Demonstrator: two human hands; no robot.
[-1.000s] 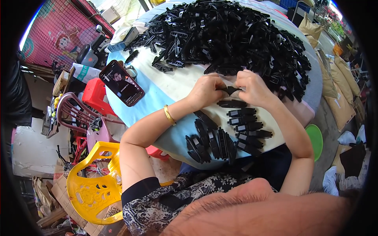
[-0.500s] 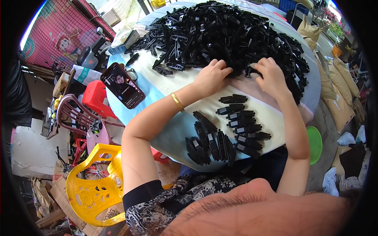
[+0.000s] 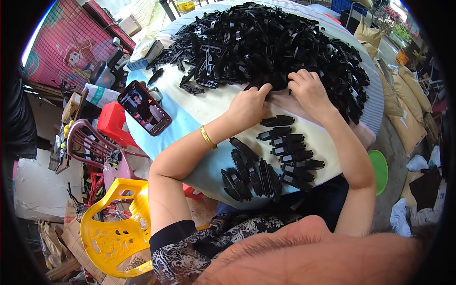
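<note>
On the worktop (image 3: 209,107), with finished clips (image 3: 292,154) lying in rows near me, I am now reaching both hands up into the pile (image 3: 266,52), having just set one down, left hand (image 3: 247,107) and right hand (image 3: 308,90) fingers curling onto fresh pieces.

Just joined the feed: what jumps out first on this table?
A big heap of small black plastic parts covers the far half of the round cloth-covered table; both the left hand and right hand reach into its near edge. Nearer lie neat rows of sorted black parts, and a lit smartphone sits left.
</note>
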